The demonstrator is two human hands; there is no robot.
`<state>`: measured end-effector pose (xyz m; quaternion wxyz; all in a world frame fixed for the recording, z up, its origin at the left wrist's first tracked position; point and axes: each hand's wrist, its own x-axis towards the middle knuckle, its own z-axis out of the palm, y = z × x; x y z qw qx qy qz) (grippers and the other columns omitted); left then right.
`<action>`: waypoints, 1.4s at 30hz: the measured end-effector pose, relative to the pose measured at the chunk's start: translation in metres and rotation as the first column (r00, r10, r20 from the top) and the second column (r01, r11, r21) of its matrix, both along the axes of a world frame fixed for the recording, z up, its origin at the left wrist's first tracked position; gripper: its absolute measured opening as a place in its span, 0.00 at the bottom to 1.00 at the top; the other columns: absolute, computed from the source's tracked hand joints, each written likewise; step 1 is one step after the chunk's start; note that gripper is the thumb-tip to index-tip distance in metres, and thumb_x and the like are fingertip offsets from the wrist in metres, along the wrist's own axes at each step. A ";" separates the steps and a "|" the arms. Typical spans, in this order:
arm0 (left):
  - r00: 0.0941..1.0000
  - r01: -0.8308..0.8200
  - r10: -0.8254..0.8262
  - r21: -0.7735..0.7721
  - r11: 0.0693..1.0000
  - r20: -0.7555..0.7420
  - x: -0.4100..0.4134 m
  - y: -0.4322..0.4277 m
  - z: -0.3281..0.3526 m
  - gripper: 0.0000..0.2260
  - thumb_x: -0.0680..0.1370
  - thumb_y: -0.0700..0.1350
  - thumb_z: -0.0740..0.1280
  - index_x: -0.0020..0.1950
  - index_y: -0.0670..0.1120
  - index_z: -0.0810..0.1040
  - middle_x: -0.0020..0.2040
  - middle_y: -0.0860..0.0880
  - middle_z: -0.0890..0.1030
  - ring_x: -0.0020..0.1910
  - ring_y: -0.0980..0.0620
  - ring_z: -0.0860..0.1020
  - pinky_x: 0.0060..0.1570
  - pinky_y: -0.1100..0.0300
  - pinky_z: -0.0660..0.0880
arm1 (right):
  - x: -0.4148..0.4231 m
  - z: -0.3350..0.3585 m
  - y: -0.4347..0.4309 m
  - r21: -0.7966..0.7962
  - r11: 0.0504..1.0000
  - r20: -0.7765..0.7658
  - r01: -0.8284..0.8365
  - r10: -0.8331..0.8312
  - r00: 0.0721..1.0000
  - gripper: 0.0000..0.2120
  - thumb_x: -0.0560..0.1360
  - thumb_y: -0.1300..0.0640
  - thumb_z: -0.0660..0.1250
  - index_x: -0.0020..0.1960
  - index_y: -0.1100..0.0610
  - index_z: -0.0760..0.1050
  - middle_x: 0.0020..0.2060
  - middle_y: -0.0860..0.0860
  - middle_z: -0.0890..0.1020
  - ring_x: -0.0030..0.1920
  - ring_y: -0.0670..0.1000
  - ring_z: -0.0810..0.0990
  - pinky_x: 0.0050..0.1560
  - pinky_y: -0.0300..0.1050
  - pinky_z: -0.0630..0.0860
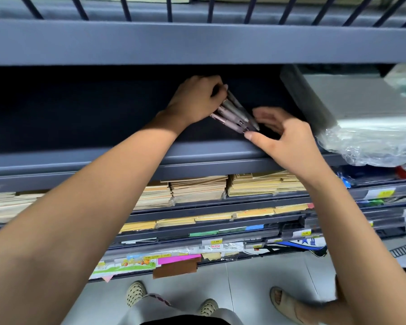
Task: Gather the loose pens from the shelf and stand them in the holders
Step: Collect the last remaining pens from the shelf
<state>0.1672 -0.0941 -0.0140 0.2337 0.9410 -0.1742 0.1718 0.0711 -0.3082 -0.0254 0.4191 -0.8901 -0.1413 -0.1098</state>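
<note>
The left arm is stretched up and forward from the lower left, bare to the wrist, with the left hand point(195, 102) turned knuckles-up over the dark shelf point(80, 165). Its fingers are curled tightly round one end of a bundle of pale grey pens point(234, 113), which is gripped just above the shelf floor and slanted down towards the right. The bundle's free end is met by the right hand point(288, 139), raised from the lower right with the wrist bent back. Its fingers are spread and loosely curved over the pen ends, and the outstretched thumb is laid against the lowest pen (whether the upper fingers touch the pens cannot be told). Further right on the same shelf, a plastic-wrapped pack point(361, 113) is seen lying tilted. On the shelves below, stacks of brown envelopes point(197, 188) are ranged in rows, and on the floor a pair of perforated clogs point(136, 293) is visible.
</note>
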 end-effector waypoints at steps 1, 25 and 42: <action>1.000 0.008 -0.008 -0.006 1.000 -0.006 -0.002 0.000 0.001 0.17 0.79 0.55 0.58 0.53 0.45 0.81 0.50 0.42 0.84 0.50 0.40 0.81 0.49 0.50 0.76 | 0.001 0.000 -0.004 0.062 0.997 -0.037 -0.040 0.042 0.998 0.21 0.67 0.43 0.72 0.59 0.42 0.76 0.55 0.39 0.81 0.58 0.37 0.78 0.64 0.39 0.72; 0.707 -0.182 0.217 0.124 0.976 -0.673 -0.030 -0.039 0.050 0.20 0.76 0.61 0.68 0.40 0.45 0.71 0.35 0.50 0.74 0.36 0.45 0.80 0.41 0.53 0.83 | 0.037 0.012 0.007 -0.052 0.969 -0.150 0.240 -0.245 0.958 0.11 0.71 0.55 0.69 0.53 0.50 0.81 0.44 0.48 0.84 0.46 0.48 0.80 0.47 0.37 0.72; 0.573 0.031 0.202 0.267 0.963 -0.794 -0.023 -0.079 0.077 0.18 0.82 0.56 0.62 0.37 0.46 0.69 0.38 0.44 0.71 0.37 0.45 0.75 0.43 0.56 0.77 | 0.036 0.010 0.001 0.117 0.932 -0.100 0.343 -0.333 0.938 0.12 0.70 0.63 0.70 0.53 0.55 0.80 0.42 0.51 0.83 0.46 0.49 0.81 0.54 0.44 0.78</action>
